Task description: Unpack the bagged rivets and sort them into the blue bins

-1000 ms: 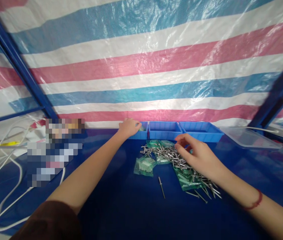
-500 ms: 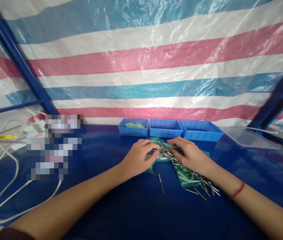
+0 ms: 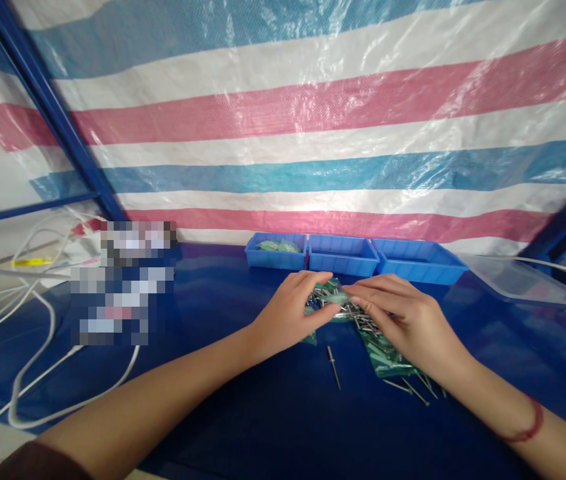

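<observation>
Several silvery blind rivets [image 3: 369, 324] lie heaped on and around green plastic bags in front of me. My right hand [image 3: 405, 320] has its thumb and fingers pinched together on a fold of a green plastic bag [image 3: 337, 294]. On the other side, my left hand [image 3: 287, 310] curves round the bag and rivets, its thumb and fingers apart. Another green bag [image 3: 387, 359] lies partly under my right hand, with loose rivets [image 3: 415, 390] sticking out by my wrist. A single rivet [image 3: 333, 368] lies apart on the blue tabletop, nearer to me.
Three blue bins stand in a row at the back: the left bin [image 3: 253, 259] holds green packets, beside the middle bin [image 3: 340, 265] and right bin [image 3: 420, 270]. A clear plastic sheet [image 3: 517, 280] lies at right. White cables [image 3: 33, 393] loop across the left side.
My right hand has closed from spread fingers into a pinch on the green bag and lifted its fold a little. The whole view has shifted slightly; the single rivet still lies apart.
</observation>
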{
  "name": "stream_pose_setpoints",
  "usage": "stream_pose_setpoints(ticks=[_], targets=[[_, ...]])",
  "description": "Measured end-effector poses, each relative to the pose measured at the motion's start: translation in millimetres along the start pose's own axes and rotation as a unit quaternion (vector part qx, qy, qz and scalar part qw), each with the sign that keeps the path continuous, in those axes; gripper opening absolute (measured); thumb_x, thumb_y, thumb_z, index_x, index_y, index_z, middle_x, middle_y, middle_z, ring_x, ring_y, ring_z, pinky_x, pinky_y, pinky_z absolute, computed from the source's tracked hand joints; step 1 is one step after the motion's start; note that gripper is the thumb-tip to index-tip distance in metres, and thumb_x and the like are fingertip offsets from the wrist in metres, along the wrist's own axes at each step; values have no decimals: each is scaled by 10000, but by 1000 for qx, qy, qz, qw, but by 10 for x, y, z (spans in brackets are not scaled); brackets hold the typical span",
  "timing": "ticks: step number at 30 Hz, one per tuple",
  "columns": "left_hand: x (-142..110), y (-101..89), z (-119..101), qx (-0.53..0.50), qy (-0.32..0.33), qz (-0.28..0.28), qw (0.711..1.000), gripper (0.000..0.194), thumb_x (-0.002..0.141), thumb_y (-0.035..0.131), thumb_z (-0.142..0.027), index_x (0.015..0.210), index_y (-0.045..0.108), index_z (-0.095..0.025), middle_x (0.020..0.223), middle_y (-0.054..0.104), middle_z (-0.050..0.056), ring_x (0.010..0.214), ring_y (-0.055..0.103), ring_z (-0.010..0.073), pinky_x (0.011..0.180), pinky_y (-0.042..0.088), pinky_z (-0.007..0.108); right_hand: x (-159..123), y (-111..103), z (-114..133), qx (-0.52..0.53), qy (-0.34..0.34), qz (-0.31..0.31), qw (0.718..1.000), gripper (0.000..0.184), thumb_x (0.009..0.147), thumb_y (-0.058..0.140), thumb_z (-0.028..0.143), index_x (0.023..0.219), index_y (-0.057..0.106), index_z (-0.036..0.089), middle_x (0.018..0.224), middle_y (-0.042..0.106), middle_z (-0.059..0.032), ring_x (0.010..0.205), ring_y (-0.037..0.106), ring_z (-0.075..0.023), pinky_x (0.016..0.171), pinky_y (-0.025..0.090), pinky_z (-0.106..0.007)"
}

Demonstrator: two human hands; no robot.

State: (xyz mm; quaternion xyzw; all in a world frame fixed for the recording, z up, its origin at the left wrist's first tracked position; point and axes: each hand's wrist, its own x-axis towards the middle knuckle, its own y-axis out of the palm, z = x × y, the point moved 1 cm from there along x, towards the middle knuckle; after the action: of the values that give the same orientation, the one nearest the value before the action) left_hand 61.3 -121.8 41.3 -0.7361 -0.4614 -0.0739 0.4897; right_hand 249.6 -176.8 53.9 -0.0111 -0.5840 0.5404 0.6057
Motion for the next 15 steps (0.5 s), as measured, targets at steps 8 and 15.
stream_pose_setpoints(ticks=[8,15], targets=[[46,-23,-83,-136,-48,47,988,200,869,551,-330,942,627,-160,907,687,35,834,630,156,771,475,257,-40,75,185,174,165,-66,968,153,808,629,317,899,723,236,885,732,-41,731,682,-194,657,571,-316],[59,-15,-59,-40,-63,46,996,174,874,534,-309,833,613,-159,741,646,-3,671,577,128,634,421,224,-22,159,219,270,222,-6,937,219,770,656,348,922,629,192,774,702,-44,622,656,-158,565,560,-259]])
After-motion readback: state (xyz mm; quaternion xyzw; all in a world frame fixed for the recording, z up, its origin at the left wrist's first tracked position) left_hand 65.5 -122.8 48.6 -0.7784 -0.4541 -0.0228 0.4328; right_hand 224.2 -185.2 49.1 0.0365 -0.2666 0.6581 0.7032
